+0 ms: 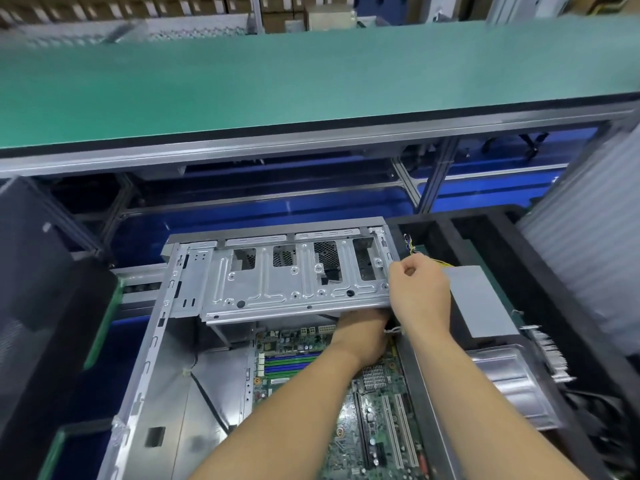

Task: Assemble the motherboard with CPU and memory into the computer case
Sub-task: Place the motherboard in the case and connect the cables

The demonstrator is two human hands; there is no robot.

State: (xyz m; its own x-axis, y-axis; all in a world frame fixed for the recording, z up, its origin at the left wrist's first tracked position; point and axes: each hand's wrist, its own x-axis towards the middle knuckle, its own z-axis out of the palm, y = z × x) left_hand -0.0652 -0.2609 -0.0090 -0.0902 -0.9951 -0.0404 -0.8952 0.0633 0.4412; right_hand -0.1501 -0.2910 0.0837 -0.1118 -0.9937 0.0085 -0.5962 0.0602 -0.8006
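Green and full of tiny parts, the motherboard (pixel 346 393) lies flat inside the computer case (pixel 166 341), right under both arms. The left hand (pixel 363 334) reaches under the metal drive cage (pixel 294 275); its fingers are hidden, so I cannot tell what it holds. The right hand (pixel 419 292) is curled tight at the cage's corner, next to thin wires (pixel 415 251). The board looks stiff but easy to break, so hold its edges, never the little parts.
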